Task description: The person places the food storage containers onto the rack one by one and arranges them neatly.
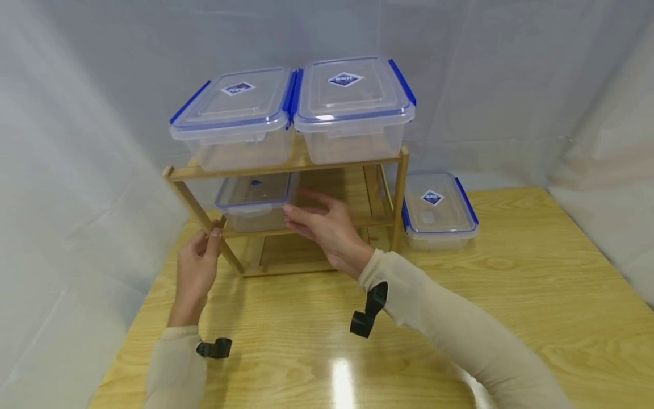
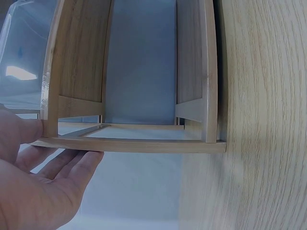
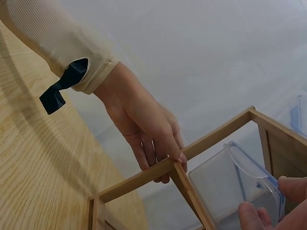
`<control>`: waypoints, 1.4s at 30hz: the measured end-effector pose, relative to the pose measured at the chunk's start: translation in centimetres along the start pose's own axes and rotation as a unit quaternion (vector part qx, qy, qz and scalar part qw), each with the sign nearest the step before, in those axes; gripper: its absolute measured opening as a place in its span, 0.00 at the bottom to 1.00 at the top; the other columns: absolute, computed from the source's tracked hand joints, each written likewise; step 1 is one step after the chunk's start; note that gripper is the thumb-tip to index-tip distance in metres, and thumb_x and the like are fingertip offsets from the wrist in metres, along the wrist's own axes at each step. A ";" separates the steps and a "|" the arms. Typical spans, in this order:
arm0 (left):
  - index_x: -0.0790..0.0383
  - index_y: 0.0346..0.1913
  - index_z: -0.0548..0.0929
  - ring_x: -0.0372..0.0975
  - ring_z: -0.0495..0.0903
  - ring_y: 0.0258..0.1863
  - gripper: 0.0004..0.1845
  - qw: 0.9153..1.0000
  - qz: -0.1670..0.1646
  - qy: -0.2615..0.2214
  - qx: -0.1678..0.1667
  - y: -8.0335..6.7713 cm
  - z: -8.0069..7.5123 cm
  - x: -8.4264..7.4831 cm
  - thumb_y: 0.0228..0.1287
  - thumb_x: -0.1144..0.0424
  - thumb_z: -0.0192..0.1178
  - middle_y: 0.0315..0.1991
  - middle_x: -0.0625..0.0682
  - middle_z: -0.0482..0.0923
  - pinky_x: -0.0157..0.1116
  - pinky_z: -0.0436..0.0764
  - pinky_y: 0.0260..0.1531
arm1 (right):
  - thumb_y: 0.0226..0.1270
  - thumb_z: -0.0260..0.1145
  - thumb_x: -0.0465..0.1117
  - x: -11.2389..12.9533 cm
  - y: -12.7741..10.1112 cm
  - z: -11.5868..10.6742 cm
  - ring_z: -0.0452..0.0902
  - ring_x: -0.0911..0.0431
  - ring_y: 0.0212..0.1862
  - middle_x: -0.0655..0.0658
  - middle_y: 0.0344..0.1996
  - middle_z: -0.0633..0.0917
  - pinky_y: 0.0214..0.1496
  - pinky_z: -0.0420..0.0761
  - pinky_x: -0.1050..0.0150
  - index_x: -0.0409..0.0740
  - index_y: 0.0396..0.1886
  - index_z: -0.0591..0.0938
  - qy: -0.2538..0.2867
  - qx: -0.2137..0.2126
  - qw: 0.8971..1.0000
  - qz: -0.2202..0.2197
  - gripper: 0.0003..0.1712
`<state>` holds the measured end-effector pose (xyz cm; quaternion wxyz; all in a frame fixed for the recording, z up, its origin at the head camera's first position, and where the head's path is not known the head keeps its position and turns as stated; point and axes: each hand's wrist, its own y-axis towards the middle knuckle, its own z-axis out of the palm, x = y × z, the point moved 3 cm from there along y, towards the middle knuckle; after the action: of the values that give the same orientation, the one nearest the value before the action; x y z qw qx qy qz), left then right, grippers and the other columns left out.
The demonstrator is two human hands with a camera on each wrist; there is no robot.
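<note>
A wooden rack (image 1: 286, 168) with two shelves stands on the table. A clear lidded container (image 1: 252, 196) sits on the left of its lower shelf. My right hand (image 1: 298, 211) pinches the container's right end between thumb and fingers; in the right wrist view its fingertips (image 3: 291, 186) lie on the lid's edge (image 3: 249, 165). My left hand (image 1: 214, 234) grips the rack's front left leg, with the fingers curled round the frame (image 3: 211, 139). In the left wrist view its thumb (image 2: 21, 130) presses on the wood (image 2: 129, 144).
Two clear containers with blue clips (image 1: 235, 116) (image 1: 352, 105) stand side by side on the top shelf. Another lidded container (image 1: 438, 211) lies on the table (image 1: 460, 318) just right of the rack. White cloth walls close in the sides and back.
</note>
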<state>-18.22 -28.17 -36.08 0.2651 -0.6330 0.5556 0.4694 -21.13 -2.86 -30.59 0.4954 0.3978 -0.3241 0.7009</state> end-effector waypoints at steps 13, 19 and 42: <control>0.56 0.68 0.68 0.51 0.73 0.57 0.29 1.000 0.005 -0.003 -0.008 0.0 0.0 0.0 0.71 0.43 0.45 0.60 0.60 0.72 0.50 0.72 0.56 | 0.56 0.72 0.36 0.8 -2.5 -0.3 0.80 0.43 0.49 0.37 0.48 0.81 0.51 0.80 0.56 0.44 0.64 0.69 -0.040 0.046 0.998 0.025 0.35; 0.57 0.67 0.69 0.51 0.74 0.57 0.29 1.000 0.004 -0.008 -0.011 0.0 0.0 0.0 0.71 0.44 0.45 0.60 0.61 0.73 0.50 0.72 0.56 | 0.57 0.72 0.35 1.0 -4.7 -1.3 0.81 0.46 0.47 0.37 0.49 0.81 0.51 0.79 0.52 0.46 0.59 0.74 -0.060 0.075 0.995 0.024 0.30; 0.57 0.66 0.70 0.50 0.71 0.60 0.29 1.000 -0.008 -0.004 0.003 0.0 0.1 -0.1 0.71 0.42 0.44 0.66 0.53 0.67 0.51 0.71 0.58 | 0.61 0.69 0.40 2.6 -10.4 -11.1 0.76 0.44 0.52 0.36 0.54 0.75 0.53 0.78 0.48 0.37 0.55 0.74 -0.197 0.074 0.978 -0.005 0.24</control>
<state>-18.25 -28.03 -36.00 0.2729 -0.6345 0.5507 0.4686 -14.35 10.83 -32.99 0.3948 0.5654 -0.3604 0.6281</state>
